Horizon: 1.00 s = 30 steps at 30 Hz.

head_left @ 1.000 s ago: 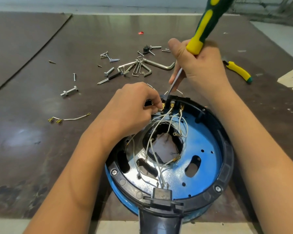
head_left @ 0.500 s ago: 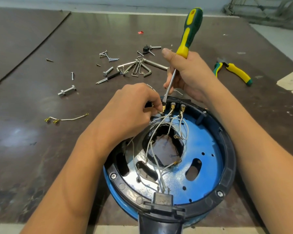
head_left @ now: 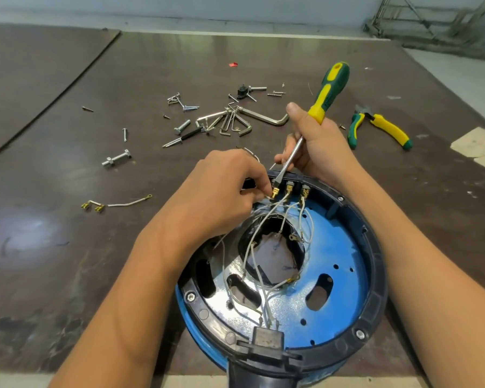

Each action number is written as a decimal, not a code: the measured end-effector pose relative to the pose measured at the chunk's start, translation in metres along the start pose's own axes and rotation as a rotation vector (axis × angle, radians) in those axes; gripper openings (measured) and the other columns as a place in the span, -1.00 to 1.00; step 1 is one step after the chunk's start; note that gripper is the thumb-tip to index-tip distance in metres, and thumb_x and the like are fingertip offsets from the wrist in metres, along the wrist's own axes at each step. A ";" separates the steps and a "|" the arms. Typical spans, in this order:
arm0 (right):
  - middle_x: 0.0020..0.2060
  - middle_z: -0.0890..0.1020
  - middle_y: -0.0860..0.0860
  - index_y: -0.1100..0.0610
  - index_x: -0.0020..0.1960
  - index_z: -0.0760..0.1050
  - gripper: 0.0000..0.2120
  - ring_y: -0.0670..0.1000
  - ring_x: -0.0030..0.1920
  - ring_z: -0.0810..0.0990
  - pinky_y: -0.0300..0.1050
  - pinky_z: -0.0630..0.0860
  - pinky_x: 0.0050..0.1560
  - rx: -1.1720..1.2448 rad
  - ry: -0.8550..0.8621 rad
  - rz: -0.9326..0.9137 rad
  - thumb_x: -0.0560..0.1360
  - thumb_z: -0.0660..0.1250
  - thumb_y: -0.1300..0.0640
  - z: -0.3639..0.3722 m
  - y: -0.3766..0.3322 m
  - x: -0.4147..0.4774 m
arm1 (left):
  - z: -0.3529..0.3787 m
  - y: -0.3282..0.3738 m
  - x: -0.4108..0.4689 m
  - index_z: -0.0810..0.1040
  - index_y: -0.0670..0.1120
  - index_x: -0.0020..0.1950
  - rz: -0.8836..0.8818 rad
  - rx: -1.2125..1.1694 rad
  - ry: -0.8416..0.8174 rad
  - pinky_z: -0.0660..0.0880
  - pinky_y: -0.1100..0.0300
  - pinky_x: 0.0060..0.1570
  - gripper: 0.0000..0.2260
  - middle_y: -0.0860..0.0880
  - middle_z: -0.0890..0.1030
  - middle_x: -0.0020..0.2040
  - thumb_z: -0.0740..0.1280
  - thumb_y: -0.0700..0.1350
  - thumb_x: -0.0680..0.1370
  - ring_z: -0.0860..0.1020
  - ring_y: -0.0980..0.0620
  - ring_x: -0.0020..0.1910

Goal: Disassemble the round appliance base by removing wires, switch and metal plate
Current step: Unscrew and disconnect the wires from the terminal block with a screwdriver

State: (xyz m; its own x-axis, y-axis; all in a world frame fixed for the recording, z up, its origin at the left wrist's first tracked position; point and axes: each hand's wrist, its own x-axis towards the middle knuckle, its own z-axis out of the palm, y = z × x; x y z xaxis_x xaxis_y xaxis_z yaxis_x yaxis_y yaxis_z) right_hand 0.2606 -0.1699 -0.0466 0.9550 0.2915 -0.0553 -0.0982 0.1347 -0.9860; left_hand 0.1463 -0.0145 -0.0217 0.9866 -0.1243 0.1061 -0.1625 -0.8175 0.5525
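The left grip (head_left: pixel 224 191) pinches a brass terminal (head_left: pixel 275 194) — fingertips (head_left: pixel 265 186) half hidden; the right grip (head_left: pixel 319 144) curls round the screwdriver (head_left: pixel 331 88). The base (head_left: pixel 378 275) runs off the lower edge.

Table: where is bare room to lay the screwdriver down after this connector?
Bare table lies left of the base, nearer than the loose wire, and far beyond the red scrap. Crowded: screws and hex keys beyond the base; pliers to the right.

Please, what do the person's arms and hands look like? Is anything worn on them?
Both are bare. The left hand and the right hand have no gloves and no rings that show. The left forearm and the right forearm show no sleeve, watch or bracelet as far as the frame reaches.
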 end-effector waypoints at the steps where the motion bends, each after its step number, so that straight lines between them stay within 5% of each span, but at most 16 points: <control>1: -0.61 0.48 0.08 0.14 -0.33 0.30 -0.55 0.03 -0.58 0.52 0.03 0.60 -0.15 0.007 -0.007 0.006 0.70 0.26 0.03 0.000 0.001 0.000 | 0.000 0.000 0.000 0.71 0.12 -0.09 0.002 -0.002 0.001 0.51 0.00 0.19 -0.87 0.11 0.62 0.13 0.46 -0.13 0.53 0.58 0.07 0.11; 13: -0.47 0.55 0.11 0.11 -0.30 0.46 -0.63 0.07 -0.45 0.67 -0.11 0.59 -0.43 -0.042 0.016 -0.299 0.63 0.36 -0.03 -0.012 -0.024 -0.030 | -0.006 -0.005 -0.004 0.60 -0.04 -0.15 0.032 0.036 0.103 0.53 0.04 -0.04 -0.81 0.08 0.57 -0.14 0.57 -0.02 0.43 0.53 0.05 -0.11; 17: -0.39 0.69 0.14 0.05 -0.36 0.57 -0.62 0.18 -0.38 0.72 -0.02 0.67 -0.32 -0.114 0.042 -0.347 0.61 0.40 -0.02 -0.007 -0.024 -0.063 | -0.003 -0.002 -0.009 0.60 -0.02 -0.19 -0.012 0.098 0.112 0.46 0.11 -0.06 -0.82 0.08 0.56 -0.15 0.54 0.02 0.46 0.53 0.03 -0.10; 23: -0.26 0.75 0.13 0.06 -0.16 0.67 -0.84 0.23 -0.23 0.76 0.06 0.71 -0.11 -0.215 0.025 -0.406 0.52 0.48 -0.01 0.003 -0.017 -0.083 | -0.001 -0.006 -0.010 0.71 -0.01 -0.14 -0.045 0.067 0.141 0.50 0.04 0.12 -0.88 0.03 0.67 0.01 0.51 0.02 0.49 0.60 0.01 0.04; 30: -0.25 0.74 0.01 0.16 -0.21 0.68 -0.70 -0.04 -0.24 0.74 -0.31 0.57 -0.11 -0.435 0.104 -0.549 0.60 0.44 -0.01 -0.005 -0.012 -0.082 | 0.000 -0.009 -0.006 0.74 -0.03 -0.14 -0.038 0.014 0.123 0.52 0.01 0.13 -0.89 0.05 0.66 0.02 0.51 0.00 0.49 0.58 0.05 0.03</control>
State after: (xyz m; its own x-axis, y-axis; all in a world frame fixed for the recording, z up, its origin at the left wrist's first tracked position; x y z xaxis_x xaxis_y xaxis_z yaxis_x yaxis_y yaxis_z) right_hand 0.1851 -0.1998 -0.0313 0.8584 0.1951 0.4744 0.5052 -0.1610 -0.8479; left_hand 0.1419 -0.0068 -0.0270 0.9821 -0.0243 0.1865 -0.1244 -0.8279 0.5469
